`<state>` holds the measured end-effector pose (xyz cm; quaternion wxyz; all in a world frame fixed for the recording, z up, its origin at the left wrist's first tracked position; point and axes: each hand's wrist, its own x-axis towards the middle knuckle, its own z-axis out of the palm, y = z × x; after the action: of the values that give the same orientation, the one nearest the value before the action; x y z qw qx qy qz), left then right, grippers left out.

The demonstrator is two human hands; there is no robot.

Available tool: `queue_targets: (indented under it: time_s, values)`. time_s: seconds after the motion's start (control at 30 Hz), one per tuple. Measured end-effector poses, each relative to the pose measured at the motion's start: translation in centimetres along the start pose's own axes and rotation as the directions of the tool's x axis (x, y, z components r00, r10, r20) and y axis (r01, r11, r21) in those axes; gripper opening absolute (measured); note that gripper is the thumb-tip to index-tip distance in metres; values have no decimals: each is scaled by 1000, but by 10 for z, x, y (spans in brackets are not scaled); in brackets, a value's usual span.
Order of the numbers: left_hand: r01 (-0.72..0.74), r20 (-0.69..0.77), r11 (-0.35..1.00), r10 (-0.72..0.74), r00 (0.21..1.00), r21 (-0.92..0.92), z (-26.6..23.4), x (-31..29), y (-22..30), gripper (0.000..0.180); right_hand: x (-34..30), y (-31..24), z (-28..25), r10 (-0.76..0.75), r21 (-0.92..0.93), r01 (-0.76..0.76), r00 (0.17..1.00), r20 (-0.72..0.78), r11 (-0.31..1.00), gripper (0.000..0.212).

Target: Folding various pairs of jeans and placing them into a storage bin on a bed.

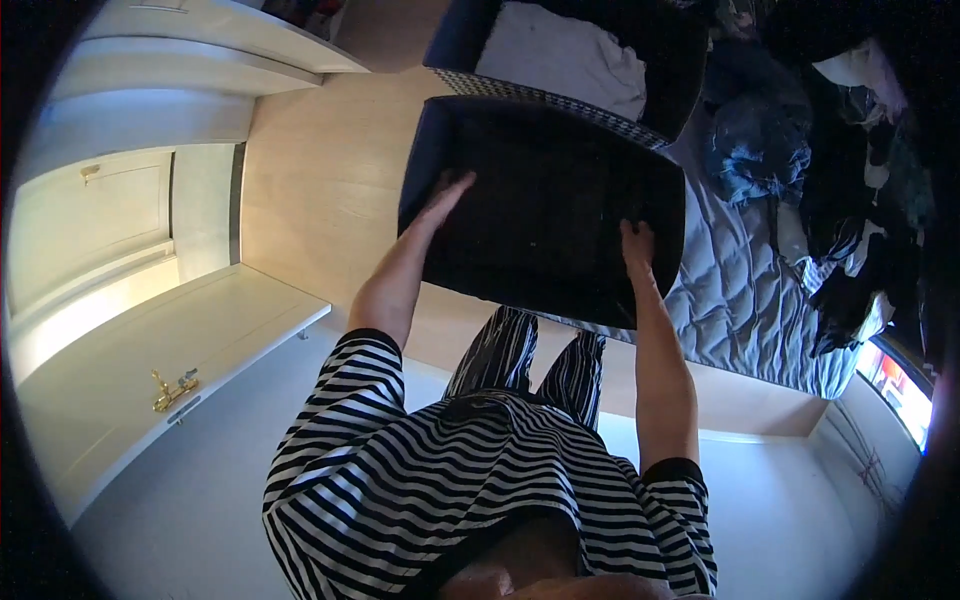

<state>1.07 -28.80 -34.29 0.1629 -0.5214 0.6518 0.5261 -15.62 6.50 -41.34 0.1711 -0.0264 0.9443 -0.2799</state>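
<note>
We saw the black-lined, open-topped rectangular box (530,215), its long axis crosswise between the left hand (443,205), unclenched, and the curled right hand (637,245). Whether the latter gripped, we couldn't tell.

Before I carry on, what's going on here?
Someone in a striped top is handling a dark open box: the left hand is at its left side, the right hand at its right. Just beyond sits a second box holding pale cloth. To the right, clothes lie heaped on a quilted cover.
</note>
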Motion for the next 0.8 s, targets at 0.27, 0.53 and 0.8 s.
queue_targets:
  time_s: [0.27,0.53,0.8]
  values:
    - [-194,-463,906,366,808,377,-6,17,-6,58,-11,-46,-30,-74,-210,102,988,138,972,36]
    - [-450,-383,680,714,586,579,16,-28,33,51,-41,-125,-59,-451,-243,459,888,93,854,49]
    - [-452,10,290,833,553,843,42,31,22,58,7,-98,-8,-529,-369,539,837,136,757,62]
